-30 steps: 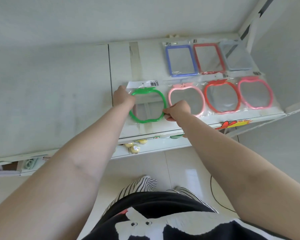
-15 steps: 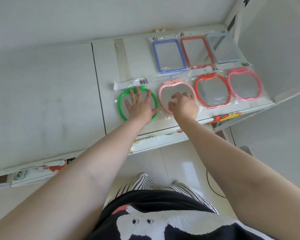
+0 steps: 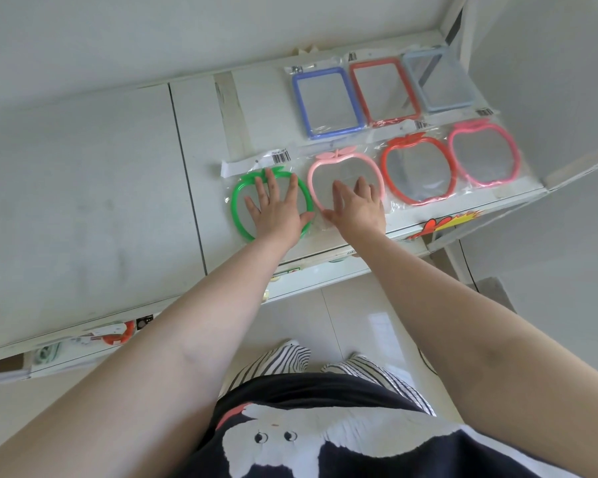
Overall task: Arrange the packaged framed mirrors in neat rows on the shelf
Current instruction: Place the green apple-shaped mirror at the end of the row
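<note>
on the near row, my left hand (image 3: 277,208) lies spread flat on the green mirror (image 3: 237,205), my right hand (image 3: 358,208) spread on the pink mirror (image 3: 346,165).

Two rows of mirrors on the shelf (image 3: 201,139): back row of three (image 3: 328,101), front row of four (image 3: 416,167) just before it, running further left. Left hand (image 3: 277,208) flat on the leftmost front mirror (image 3: 237,205), right hand (image 3: 358,207) on the next mirror (image 3: 342,167).
</note>
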Demonstrator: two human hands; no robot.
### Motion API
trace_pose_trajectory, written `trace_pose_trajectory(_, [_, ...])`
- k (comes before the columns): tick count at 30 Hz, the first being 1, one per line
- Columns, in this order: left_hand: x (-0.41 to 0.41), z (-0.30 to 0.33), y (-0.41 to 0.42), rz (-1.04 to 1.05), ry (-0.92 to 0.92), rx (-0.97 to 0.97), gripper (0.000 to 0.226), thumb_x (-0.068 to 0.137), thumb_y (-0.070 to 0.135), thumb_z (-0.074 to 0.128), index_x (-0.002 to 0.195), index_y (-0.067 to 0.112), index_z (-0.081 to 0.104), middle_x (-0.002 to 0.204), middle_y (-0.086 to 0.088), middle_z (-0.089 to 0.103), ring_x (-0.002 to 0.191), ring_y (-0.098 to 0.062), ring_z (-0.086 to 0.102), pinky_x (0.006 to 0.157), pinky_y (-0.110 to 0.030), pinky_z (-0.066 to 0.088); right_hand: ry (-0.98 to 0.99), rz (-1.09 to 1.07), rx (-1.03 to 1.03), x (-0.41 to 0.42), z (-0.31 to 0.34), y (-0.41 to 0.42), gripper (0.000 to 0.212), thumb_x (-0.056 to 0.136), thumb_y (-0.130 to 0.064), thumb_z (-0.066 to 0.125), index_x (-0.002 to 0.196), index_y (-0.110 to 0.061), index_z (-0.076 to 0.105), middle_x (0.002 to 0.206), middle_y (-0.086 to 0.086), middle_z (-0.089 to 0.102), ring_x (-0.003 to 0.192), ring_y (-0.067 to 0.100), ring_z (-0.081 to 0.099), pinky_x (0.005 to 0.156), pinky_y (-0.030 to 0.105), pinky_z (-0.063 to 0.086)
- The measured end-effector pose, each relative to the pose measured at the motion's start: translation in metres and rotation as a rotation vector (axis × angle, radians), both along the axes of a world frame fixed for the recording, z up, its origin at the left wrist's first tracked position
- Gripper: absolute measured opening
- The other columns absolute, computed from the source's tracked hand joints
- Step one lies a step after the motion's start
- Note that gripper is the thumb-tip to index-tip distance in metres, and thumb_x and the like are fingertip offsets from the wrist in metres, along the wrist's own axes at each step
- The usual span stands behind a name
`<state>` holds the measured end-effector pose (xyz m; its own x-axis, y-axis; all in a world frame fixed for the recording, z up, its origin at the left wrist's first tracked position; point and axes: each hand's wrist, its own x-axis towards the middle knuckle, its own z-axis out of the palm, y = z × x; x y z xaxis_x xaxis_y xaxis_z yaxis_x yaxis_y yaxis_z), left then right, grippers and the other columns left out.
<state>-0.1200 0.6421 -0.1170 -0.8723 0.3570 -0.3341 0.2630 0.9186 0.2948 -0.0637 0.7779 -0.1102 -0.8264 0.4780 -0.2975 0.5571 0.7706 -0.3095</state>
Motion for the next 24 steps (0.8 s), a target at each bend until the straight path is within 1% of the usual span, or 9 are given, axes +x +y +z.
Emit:
trace_pose_trajectory(6, [0.001,0.002,-0.002,-0.002,0.003,0.018,0.080,0.092,0.051,0.047,0.153,0.030,0.000,0.159,-0.014,-0.021,0.147,-0.036,-0.019,0.115,-0.060,-0.003,0.013,0.004,0.003,-0.001,0.003,-0.001,0.061,0.088,-0.049,0.056,0.144,-0.036,0.033,0.159,0.011,0.015,0.147,0.031,0.012,0.119,0.042,0.018])
trace_pose_trajectory(9, [-0.001,0.003,-0.004,0.001,-0.003,0.060,0.079,0.091,0.050,0.049,0.153,0.029,0.003,0.159,-0.015,-0.020,0.147,-0.037,-0.018,0.114,-0.062,-0.003,0.041,0.008,0.018,0.000,0.008,0.001,0.060,0.087,-0.049,0.058,0.141,-0.032,0.038,0.151,0.011,0.028,0.140,0.031,0.023,0.114,0.041,0.025])
trace_pose_trajectory(11, [0.001,0.004,-0.006,0.012,0.029,0.074,0.076,0.092,0.051,0.046,0.153,0.029,0.006,0.160,-0.014,-0.018,0.147,-0.036,-0.017,0.114,-0.062,-0.003,0.071,-0.016,0.029,0.000,0.015,0.005,0.058,0.088,-0.046,0.058,0.141,-0.029,0.040,0.148,0.010,0.032,0.137,0.031,0.027,0.111,0.041,0.029])
trace_pose_trajectory(14, [0.004,0.007,0.001,0.029,0.123,0.086,0.065,0.096,0.050,0.036,0.152,0.029,0.012,0.162,-0.010,-0.011,0.149,-0.032,-0.014,0.114,-0.062,-0.006,0.127,-0.060,0.031,0.003,0.025,0.019,0.056,0.090,-0.045,0.054,0.143,-0.029,0.041,0.150,0.009,0.033,0.134,0.032,0.032,0.110,0.042,0.032])
trace_pose_trajectory(17, [0.003,0.017,0.027,-0.002,0.151,0.143,0.059,0.097,0.046,0.036,0.151,0.029,0.019,0.162,-0.009,-0.005,0.150,-0.029,-0.010,0.115,-0.059,-0.005,0.151,-0.091,0.053,0.009,0.034,0.045,0.055,0.091,-0.044,0.052,0.142,-0.027,0.041,0.147,0.010,0.037,0.132,0.032,0.034,0.108,0.042,0.032])
trace_pose_trajectory(21, [0.007,0.029,0.079,-0.119,0.129,0.157,0.061,0.098,0.045,0.036,0.152,0.025,0.017,0.162,-0.009,-0.004,0.150,-0.029,-0.008,0.118,-0.055,-0.001,0.129,-0.152,0.082,0.018,0.040,0.094,0.057,0.091,-0.046,0.053,0.143,-0.027,0.039,0.151,0.010,0.034,0.135,0.034,0.031,0.111,0.043,0.029])
trace_pose_trajectory(24, [0.015,0.030,0.118,-0.213,0.080,0.165,0.063,0.097,0.044,0.038,0.153,0.026,0.014,0.162,-0.010,-0.009,0.150,-0.030,-0.011,0.119,-0.054,0.000,0.115,-0.190,0.087,0.025,0.039,0.134,0.058,0.091,-0.044,0.053,0.144,-0.027,0.038,0.150,0.010,0.034,0.136,0.033,0.030,0.112,0.044,0.028])
